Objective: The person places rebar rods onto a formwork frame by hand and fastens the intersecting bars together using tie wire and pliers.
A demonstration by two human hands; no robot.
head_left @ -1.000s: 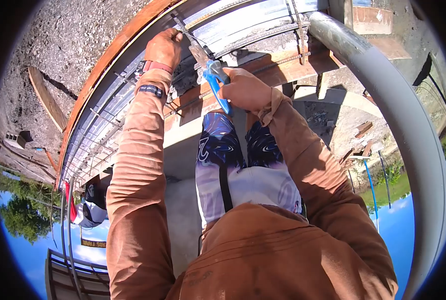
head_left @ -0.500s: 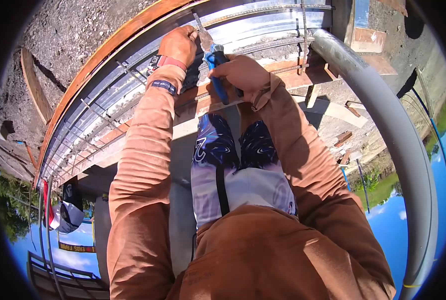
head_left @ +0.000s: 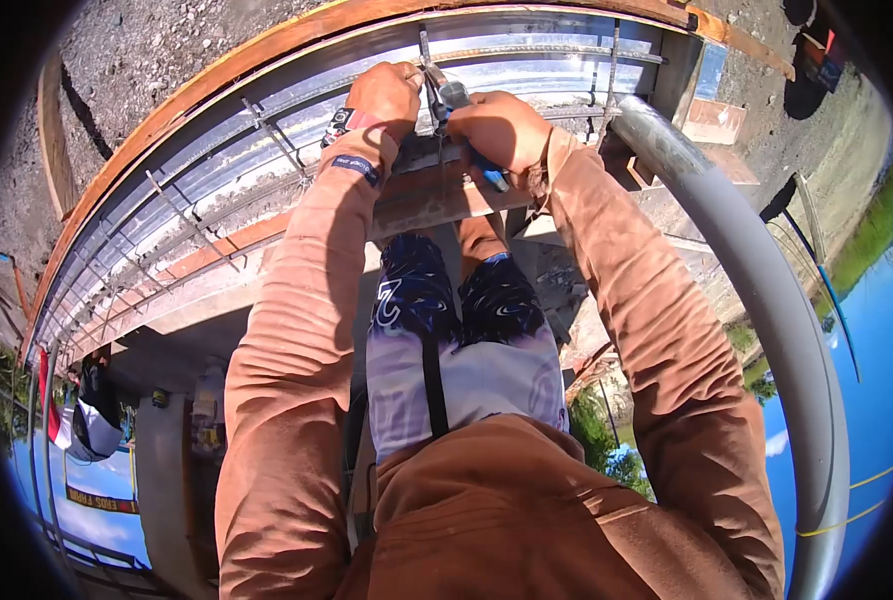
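My right hand (head_left: 508, 132) is wrapped round a pair of blue-handled pliers (head_left: 453, 95). One handle end sticks out below my palm, and the jaws lie up by a rebar crossing. Close beside them on the left, my left hand (head_left: 384, 100) is closed in a pinch at the steel. What its fingers hold, if anything, is too small to make out. A short upright rebar (head_left: 424, 42) rises just above my fingertips. The long ribbed rebar (head_left: 526, 50) runs across behind both hands, inside the curved formwork (head_left: 266, 82).
A thick grey pipe (head_left: 756, 235) arches down the right side, close to my right arm. More crossed rebars (head_left: 181, 200) follow the form to the left. A wooden plank (head_left: 56, 140) lies on the gravel. Another person (head_left: 94, 410) is at the far left.
The pliers have turned from pointing clear above my hand to lying lower among the bars. My right hand has moved right and up, my left hand slightly right. The view has shifted.
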